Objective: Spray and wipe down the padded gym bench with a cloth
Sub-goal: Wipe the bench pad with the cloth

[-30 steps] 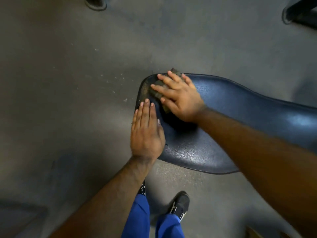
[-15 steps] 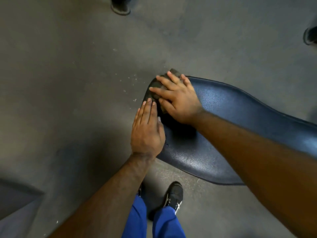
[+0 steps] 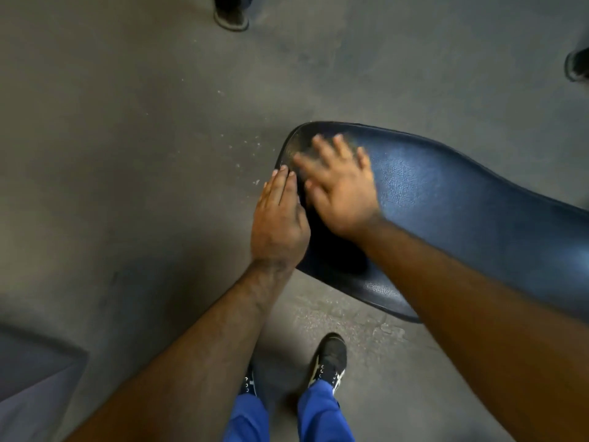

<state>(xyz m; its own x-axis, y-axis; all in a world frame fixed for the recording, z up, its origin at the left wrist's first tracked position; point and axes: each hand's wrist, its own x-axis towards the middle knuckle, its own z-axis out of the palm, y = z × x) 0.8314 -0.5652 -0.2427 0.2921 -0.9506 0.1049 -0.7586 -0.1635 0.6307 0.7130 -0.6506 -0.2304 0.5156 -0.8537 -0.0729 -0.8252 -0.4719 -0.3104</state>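
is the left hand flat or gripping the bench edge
Flat. The left hand lies with straight fingers together along the near edge of the padded bench, not curled round it. Its thumb is hidden.

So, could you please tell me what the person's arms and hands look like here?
Both forearms are bare, with no sleeves, gloves, watch or rings visible on the left hand or the motion-blurred right hand. Below are blue trousers and black trainers with white stripes.

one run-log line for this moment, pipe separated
right hand: flat on bench pad, blurred, cloth hidden | left hand: flat on pad's near edge | spray bottle: not visible
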